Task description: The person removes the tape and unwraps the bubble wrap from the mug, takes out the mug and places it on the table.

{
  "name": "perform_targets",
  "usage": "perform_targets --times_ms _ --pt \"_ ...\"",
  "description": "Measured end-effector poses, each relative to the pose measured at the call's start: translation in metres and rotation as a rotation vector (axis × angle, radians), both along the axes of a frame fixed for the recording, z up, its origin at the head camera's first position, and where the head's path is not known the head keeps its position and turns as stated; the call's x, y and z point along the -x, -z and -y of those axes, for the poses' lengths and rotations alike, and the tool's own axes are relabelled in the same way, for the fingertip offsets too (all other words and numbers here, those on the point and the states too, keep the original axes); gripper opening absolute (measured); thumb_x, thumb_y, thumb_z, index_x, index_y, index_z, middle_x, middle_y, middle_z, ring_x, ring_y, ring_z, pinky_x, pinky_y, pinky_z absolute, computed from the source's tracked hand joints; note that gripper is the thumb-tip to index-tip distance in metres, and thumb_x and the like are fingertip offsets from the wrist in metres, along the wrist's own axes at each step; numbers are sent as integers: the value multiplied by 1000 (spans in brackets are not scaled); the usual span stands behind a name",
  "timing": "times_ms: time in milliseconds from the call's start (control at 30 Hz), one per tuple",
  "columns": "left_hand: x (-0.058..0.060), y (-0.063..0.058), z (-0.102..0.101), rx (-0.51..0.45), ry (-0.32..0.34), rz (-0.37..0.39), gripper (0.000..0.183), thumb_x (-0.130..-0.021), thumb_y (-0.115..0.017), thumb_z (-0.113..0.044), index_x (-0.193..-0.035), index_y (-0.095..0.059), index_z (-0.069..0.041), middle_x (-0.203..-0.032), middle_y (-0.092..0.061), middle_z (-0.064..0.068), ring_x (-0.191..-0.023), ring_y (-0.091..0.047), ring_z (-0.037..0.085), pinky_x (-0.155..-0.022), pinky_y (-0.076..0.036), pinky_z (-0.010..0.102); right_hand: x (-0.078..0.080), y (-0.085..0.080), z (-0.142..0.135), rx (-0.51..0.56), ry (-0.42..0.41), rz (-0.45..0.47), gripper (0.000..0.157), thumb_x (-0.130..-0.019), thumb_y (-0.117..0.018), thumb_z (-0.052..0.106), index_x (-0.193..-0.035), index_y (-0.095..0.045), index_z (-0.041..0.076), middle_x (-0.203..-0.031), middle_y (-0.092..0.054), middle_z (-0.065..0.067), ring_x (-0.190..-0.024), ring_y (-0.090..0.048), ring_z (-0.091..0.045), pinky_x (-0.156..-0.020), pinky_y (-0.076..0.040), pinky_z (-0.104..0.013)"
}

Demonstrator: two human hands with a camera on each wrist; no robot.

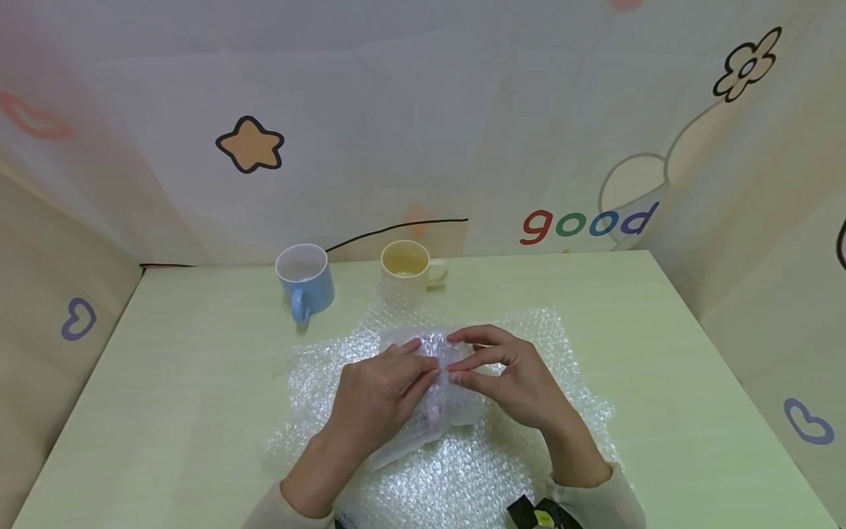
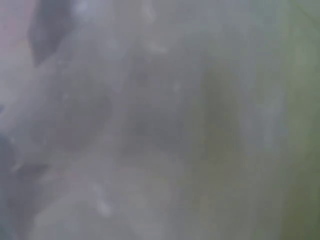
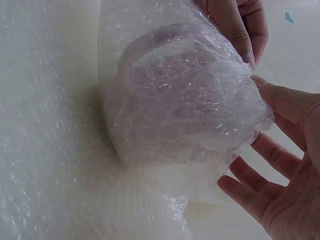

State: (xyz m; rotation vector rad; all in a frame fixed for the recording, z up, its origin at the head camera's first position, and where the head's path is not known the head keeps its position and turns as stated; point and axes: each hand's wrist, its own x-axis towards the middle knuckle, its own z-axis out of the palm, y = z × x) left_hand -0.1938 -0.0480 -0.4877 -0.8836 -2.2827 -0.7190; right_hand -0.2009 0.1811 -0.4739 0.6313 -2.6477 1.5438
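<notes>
A mug (image 3: 170, 95) with a pale purple tint lies on its side, wrapped in clear bubble wrap (image 3: 220, 125); its handle shows through the layers in the right wrist view. My left hand (image 1: 383, 389) reaches over the bundle from the left, its thumb and forefinger pinching the wrap near the top. From the other side my right hand (image 1: 512, 375) pinches the wrap at the bundle's end between thumb and fingers, the remaining fingers spread. Both sets of fingertips nearly meet. In the left wrist view, blurred film (image 2: 160, 120) fills the picture and hides the hand.
A larger bubble wrap sheet (image 1: 456, 477) spreads flat under the bundle on the pale green table (image 1: 694, 411). Behind it stand a blue mug (image 1: 313, 283) and a yellow mug (image 1: 405, 275), the latter partly overlapped by wrap. A printed cloth backdrop (image 1: 423, 132) encloses the table.
</notes>
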Motion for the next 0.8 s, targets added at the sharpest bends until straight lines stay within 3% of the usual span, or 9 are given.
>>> perform_targets --times_ms 333,533,800 --pt "-1 0 -1 -28 -37 27 9 -90 -82 -22 -97 -80 -17 -88 -81 -4 -102 -78 17 -80 -65 37 0 1 1 -5 24 7 11 -87 -85 17 -96 -85 22 -129 -71 3 -129 -63 -26 -104 -54 -39" --pt "-1 -3 1 -71 -2 61 10 -85 -86 -18 -93 -80 -18 -90 -81 -4 -97 -78 13 -71 -64 29 1 -1 -2 27 2 36 10 -87 -83 11 -93 -85 19 -124 -73 1 -124 -64 -23 -98 -55 -26" --pt "0 -6 5 -20 16 70 10 -88 -83 -24 -98 -80 -21 -98 -81 -5 -100 -78 13 -73 -64 30 2 -1 -4 45 -25 43 13 -88 -81 7 -95 -84 17 -127 -72 -1 -126 -63 -23 -100 -53 -25"
